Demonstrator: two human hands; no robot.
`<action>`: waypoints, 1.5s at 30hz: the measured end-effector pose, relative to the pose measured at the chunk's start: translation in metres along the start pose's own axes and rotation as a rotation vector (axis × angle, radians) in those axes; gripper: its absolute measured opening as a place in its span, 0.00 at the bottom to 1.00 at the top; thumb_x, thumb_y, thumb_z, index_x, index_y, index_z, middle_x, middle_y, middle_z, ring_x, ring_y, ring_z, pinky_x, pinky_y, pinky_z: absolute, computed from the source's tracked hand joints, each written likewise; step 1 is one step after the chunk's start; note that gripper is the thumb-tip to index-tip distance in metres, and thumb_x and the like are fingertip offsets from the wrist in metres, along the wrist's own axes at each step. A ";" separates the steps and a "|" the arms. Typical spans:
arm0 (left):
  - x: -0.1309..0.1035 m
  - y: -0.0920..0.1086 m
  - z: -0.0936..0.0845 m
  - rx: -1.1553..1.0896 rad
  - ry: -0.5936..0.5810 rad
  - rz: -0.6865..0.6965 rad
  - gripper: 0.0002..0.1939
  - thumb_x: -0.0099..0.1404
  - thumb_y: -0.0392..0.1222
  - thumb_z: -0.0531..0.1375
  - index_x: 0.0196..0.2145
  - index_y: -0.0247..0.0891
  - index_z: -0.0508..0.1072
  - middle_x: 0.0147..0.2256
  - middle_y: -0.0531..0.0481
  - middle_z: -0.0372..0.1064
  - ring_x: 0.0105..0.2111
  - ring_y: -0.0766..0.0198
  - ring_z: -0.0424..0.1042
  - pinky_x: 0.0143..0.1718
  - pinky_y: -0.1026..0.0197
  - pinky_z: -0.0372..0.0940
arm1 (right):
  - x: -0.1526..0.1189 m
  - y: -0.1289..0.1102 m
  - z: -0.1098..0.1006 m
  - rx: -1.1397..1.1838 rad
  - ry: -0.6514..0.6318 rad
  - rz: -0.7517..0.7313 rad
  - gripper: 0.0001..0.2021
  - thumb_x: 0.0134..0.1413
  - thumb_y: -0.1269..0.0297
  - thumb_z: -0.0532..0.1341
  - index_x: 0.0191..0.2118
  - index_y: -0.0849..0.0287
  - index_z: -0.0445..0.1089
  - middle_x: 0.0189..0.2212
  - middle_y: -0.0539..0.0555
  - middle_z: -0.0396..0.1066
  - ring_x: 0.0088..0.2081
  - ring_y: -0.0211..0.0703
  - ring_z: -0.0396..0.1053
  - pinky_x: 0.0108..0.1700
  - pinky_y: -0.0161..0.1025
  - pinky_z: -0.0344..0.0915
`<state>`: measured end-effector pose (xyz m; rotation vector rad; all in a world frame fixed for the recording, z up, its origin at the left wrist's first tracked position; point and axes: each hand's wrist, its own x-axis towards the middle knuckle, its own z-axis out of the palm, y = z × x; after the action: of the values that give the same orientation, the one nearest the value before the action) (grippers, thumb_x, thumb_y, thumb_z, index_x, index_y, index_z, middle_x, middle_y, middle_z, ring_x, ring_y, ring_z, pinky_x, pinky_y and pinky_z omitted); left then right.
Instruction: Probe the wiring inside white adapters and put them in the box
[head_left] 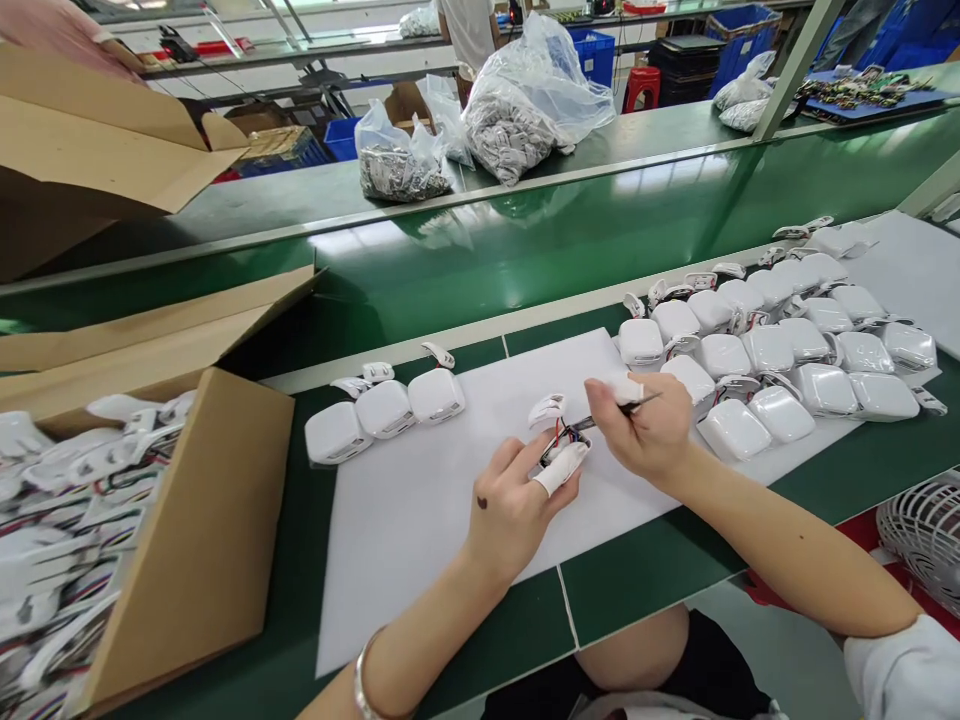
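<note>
Over the white sheet [420,510], my left hand [517,500] holds a small white device with its wiring exposed. One of its fingers wears a white covering. A small white curved part [547,410] hangs on coloured wires beside the device. My right hand [645,420] is closed around metal tweezers [589,423], whose tip reaches into the wires. White also covers a digit of that hand. Three white rounded housings [385,408] sit in a row on the left, and several more housings [769,350] stand in rows on the right.
An open cardboard box [202,530] full of white wired parts stands at the left. Behind the bench runs a green conveyor [480,260], with plastic bags of parts [510,130] on a shelf beyond. A white fan [926,535] is at the lower right. People stand in the background.
</note>
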<state>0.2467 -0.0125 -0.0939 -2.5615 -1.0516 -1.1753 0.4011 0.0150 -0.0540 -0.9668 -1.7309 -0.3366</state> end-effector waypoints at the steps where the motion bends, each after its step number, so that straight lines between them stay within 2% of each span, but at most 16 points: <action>1: 0.000 0.000 0.000 0.007 0.002 0.002 0.04 0.56 0.32 0.63 0.30 0.37 0.71 0.35 0.47 0.74 0.24 0.66 0.57 0.23 0.64 0.61 | 0.001 0.001 0.000 0.011 -0.011 -0.004 0.26 0.65 0.65 0.49 0.14 0.58 0.44 0.10 0.43 0.43 0.14 0.31 0.42 0.18 0.35 0.41; 9: 0.001 0.001 0.000 0.002 -0.013 -0.015 0.06 0.56 0.31 0.62 0.24 0.36 0.69 0.33 0.47 0.74 0.23 0.67 0.56 0.22 0.64 0.60 | -0.005 0.006 0.007 0.007 -0.061 -0.091 0.26 0.64 0.64 0.49 0.14 0.59 0.45 0.09 0.44 0.45 0.15 0.31 0.42 0.18 0.34 0.41; 14: -0.001 0.001 0.000 0.030 0.027 -0.011 0.05 0.56 0.32 0.63 0.25 0.37 0.70 0.31 0.47 0.73 0.23 0.68 0.59 0.21 0.65 0.60 | -0.011 0.006 0.010 0.056 -0.136 -0.002 0.26 0.65 0.63 0.47 0.14 0.59 0.46 0.10 0.44 0.45 0.15 0.30 0.41 0.18 0.33 0.41; 16: -0.004 0.002 0.000 0.057 0.062 -0.007 0.05 0.55 0.33 0.64 0.29 0.37 0.71 0.31 0.47 0.74 0.23 0.68 0.61 0.22 0.66 0.61 | -0.013 0.006 0.011 0.062 -0.211 0.054 0.26 0.66 0.61 0.45 0.14 0.59 0.46 0.10 0.44 0.45 0.15 0.30 0.42 0.18 0.33 0.42; 19: -0.007 0.005 0.000 0.076 0.107 -0.010 0.10 0.54 0.32 0.65 0.35 0.36 0.71 0.34 0.45 0.74 0.23 0.68 0.64 0.24 0.65 0.64 | -0.015 0.006 0.011 0.048 -0.288 0.120 0.26 0.66 0.59 0.43 0.15 0.59 0.48 0.11 0.45 0.47 0.15 0.30 0.43 0.19 0.33 0.43; 21: -0.007 0.006 0.000 0.085 0.102 -0.008 0.11 0.53 0.32 0.65 0.35 0.35 0.70 0.35 0.44 0.74 0.23 0.68 0.65 0.25 0.65 0.64 | -0.014 0.005 0.010 0.036 -0.280 0.127 0.26 0.66 0.59 0.44 0.15 0.59 0.48 0.11 0.45 0.46 0.15 0.31 0.43 0.19 0.33 0.42; 29: -0.004 0.005 -0.003 0.089 -0.008 -0.042 0.07 0.57 0.33 0.62 0.35 0.35 0.71 0.36 0.45 0.72 0.26 0.67 0.67 0.26 0.65 0.64 | 0.003 0.007 -0.005 0.084 -0.115 0.140 0.26 0.66 0.60 0.44 0.16 0.57 0.41 0.13 0.44 0.40 0.15 0.31 0.41 0.19 0.35 0.42; 34: -0.005 0.005 -0.002 0.099 -0.005 -0.033 0.07 0.57 0.33 0.62 0.35 0.35 0.70 0.36 0.46 0.72 0.25 0.67 0.66 0.26 0.65 0.65 | 0.005 0.010 0.000 0.183 -0.164 0.009 0.25 0.65 0.61 0.46 0.16 0.58 0.42 0.12 0.44 0.41 0.16 0.31 0.41 0.18 0.34 0.42; 40: -0.007 0.003 -0.002 0.103 0.076 0.000 0.11 0.55 0.33 0.64 0.36 0.35 0.69 0.35 0.46 0.73 0.24 0.68 0.68 0.25 0.65 0.66 | 0.002 0.008 0.007 0.145 -0.181 -0.005 0.25 0.66 0.61 0.45 0.15 0.58 0.42 0.11 0.44 0.42 0.15 0.31 0.41 0.17 0.34 0.42; 45: -0.003 0.003 -0.004 0.082 0.063 0.021 0.10 0.55 0.33 0.64 0.35 0.34 0.69 0.34 0.44 0.73 0.24 0.66 0.70 0.24 0.64 0.67 | 0.003 0.008 0.007 0.139 -0.161 -0.034 0.26 0.66 0.61 0.45 0.15 0.58 0.42 0.11 0.44 0.42 0.15 0.31 0.41 0.17 0.34 0.42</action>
<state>0.2445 -0.0185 -0.0927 -2.4508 -1.0349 -1.1742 0.4021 0.0256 -0.0555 -0.8839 -1.8926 -0.1613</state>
